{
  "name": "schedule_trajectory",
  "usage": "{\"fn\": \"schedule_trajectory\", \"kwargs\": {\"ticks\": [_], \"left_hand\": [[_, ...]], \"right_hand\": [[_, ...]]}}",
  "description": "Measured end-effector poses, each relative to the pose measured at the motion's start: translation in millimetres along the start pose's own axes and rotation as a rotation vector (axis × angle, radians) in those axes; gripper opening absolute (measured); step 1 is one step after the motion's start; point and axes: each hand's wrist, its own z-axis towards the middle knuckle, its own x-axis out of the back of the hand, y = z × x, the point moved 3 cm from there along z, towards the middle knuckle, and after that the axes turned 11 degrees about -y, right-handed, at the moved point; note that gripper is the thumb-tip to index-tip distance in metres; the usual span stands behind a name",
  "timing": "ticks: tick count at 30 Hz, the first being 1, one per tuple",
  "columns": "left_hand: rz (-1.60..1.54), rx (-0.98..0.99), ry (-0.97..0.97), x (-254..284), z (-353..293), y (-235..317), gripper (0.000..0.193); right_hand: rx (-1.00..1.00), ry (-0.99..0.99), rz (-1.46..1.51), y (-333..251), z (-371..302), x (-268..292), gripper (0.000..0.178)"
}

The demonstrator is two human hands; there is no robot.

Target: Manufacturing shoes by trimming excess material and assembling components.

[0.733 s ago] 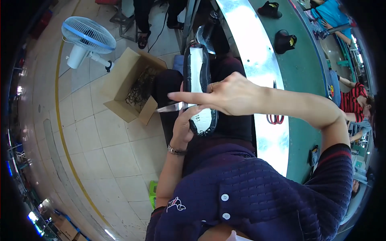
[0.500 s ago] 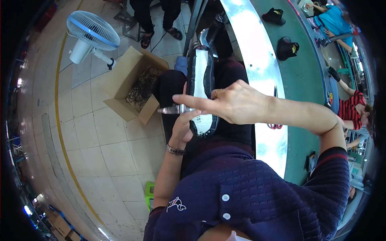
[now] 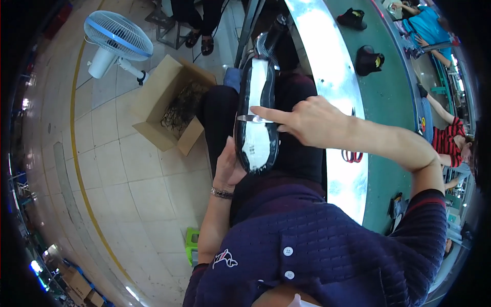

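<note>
A black shoe upper on a last rests sole-up above my lap, its heel and toe pointing away from and toward me. A white board covers most of its underside, and the black edge is folded in around it. My left hand grips the left side of the shoe near its close end, fingers partly hidden beneath. Over the shoe's middle lies a shiny metal tool, its exact kind unclear. My right hand is closed on the tool's right end, index finger stretched along it over the white board.
An open cardboard box with dark stringy scraps stands left of my knees, below a fan. To the right run a shiny metal ledge and a green conveyor belt carrying black shoes. Other people are farther right and ahead.
The metal tool and my right hand have moved right and slightly up, from the shoe's left edge to across its middle. The left hand has shifted down along the shoe's side.
</note>
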Motion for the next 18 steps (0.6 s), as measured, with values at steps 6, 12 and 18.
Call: {"fn": "schedule_trajectory", "kwargs": {"ticks": [6, 12, 18], "left_hand": [[-0.088, 0.016, -0.001, -15, -3, -1, 0.064], [0.239, -0.089, 0.089, -39, 5, 2, 0.063], [0.551, -0.317, 0.305, -31, -6, 1, 0.064]], "right_hand": [[0.139, 0.243, -0.444, -23, -25, -16, 0.061], [0.035, -0.221, -0.066, -21, -19, -9, 0.082], [0.2, 0.033, 0.033, -50, -23, 30, 0.08]]}}
